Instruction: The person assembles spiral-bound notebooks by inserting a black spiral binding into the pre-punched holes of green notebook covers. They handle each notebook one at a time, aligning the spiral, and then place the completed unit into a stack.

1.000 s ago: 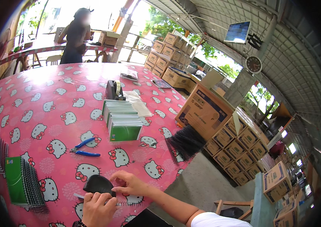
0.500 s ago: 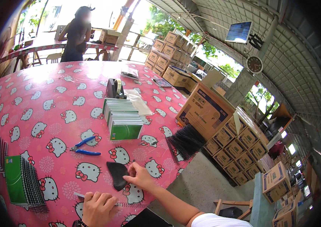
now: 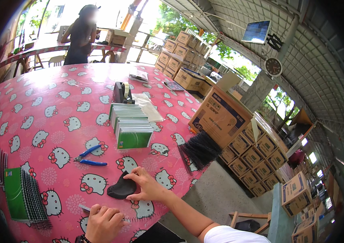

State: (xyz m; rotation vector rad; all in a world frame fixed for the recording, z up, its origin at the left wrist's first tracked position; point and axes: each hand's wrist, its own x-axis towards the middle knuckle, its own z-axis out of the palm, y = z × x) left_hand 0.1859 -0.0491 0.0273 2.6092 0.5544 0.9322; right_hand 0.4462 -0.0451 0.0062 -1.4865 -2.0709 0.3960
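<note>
My right hand [image 3: 146, 187] grips the right edge of a black, limp-looking curved piece [image 3: 121, 187], its thumb below and fingers above. What this piece is I cannot tell. My left hand [image 3: 105, 223] is closed low on the table's near side. A small pale strip [image 3: 84, 208] pokes out to its left and a thin wire coil [image 3: 139, 220] runs out to its right; what lies under the fingers is hidden. Blue-handled pliers [image 3: 91, 157] lie beyond the black piece. Farther off stands a row of green-covered notebooks [image 3: 134, 140].
Spiral-bound green notebooks [image 3: 14, 193] are stacked at the left. Black coils [image 3: 199, 152] lie heaped by the table's right edge, beside a carton [image 3: 220, 117]. A tape dispenser [image 3: 122, 93] stands behind the notebook row. Another person [image 3: 80, 38] stands at a far table.
My right hand has moved slightly up and left, its fingers spread wider around the black piece. That piece has turned and shifted left. My left hand stays nearly in place.
</note>
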